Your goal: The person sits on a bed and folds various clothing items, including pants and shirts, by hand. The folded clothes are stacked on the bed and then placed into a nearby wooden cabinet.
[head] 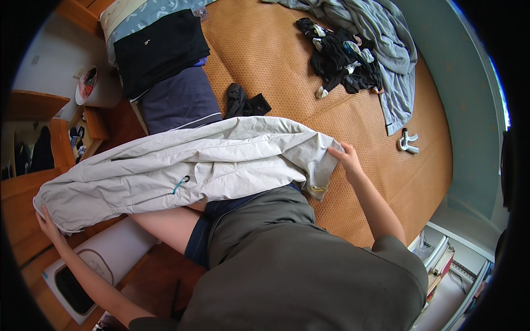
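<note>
A pale grey-white garment (232,153), with a zip and a teal cord at its side, is stretched across my lap. My left hand (50,225) grips its left end, out past the edge of the bed. At the other end, my right hand (348,159) pinches a corner between thumb and fingers. A bit of yellow shows at the hem near that corner. The garment looks folded lengthwise. Beyond its far edge lie a folded dark navy cloth (182,99) and a folded black garment (161,49).
On the woven bed mat (256,49) are a pair of dark socks (244,101), a heap of socks (348,58), a grey garment (397,70) and a hand grip exerciser (408,141). A white appliance (99,265) stands on the floor at left, near an open drawer (93,128).
</note>
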A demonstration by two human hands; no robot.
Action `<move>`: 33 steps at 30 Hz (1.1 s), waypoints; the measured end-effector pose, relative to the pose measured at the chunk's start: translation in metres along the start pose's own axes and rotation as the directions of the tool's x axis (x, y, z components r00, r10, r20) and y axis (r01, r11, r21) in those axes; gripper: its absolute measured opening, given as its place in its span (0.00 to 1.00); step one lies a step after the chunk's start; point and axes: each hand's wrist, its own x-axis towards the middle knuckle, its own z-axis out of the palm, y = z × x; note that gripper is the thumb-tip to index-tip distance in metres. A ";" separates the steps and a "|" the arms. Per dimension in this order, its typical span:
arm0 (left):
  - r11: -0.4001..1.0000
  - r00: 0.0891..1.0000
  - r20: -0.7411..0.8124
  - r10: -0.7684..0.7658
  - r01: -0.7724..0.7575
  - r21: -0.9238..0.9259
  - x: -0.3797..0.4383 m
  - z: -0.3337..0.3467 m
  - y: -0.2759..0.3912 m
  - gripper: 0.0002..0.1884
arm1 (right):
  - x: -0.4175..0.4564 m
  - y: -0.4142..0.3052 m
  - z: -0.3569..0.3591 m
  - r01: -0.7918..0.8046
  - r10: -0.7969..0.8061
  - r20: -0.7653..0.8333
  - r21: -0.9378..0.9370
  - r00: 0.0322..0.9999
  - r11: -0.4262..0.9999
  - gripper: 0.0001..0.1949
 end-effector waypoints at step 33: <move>0.967 0.984 0.019 -0.179 0.180 -0.180 -0.003 -0.095 0.096 0.32 | 0.093 -0.238 -0.141 0.496 -0.281 0.572 -0.261 0.771 0.828 0.16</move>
